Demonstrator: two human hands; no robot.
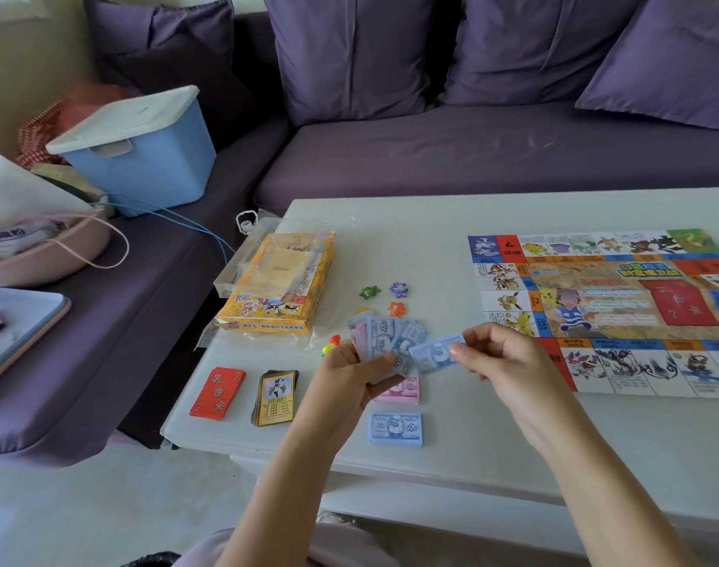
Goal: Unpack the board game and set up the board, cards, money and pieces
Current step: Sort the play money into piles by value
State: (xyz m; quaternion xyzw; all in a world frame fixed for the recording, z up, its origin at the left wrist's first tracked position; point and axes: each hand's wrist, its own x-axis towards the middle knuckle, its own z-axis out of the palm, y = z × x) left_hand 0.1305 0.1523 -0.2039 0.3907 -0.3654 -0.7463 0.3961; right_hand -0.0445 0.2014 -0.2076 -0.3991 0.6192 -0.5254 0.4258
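My left hand [351, 372] grips a fan of blue and pink paper money [384, 335] above the white table [472, 435]. My right hand [500, 358] pinches one blue note [433, 356] at the fan's right edge. Below lie a pink 1000 stack [402, 392], partly hidden by my left hand, and a blue 500 stack [395, 428]. A red card deck [217, 393] and a gold-framed card deck [275, 398] sit at the front left. The unfolded game board [603, 308] lies to the right. Star-shaped pieces [397, 289] and small coloured pawns [332, 343] lie near the yellow game box [278, 282].
A clear plastic bag lies over and under the game box. A purple sofa [472, 157] with cushions runs behind and left of the table. On it stand a blue lidded bin [145, 157], a pink bag [43, 247] and a tablet [18, 325].
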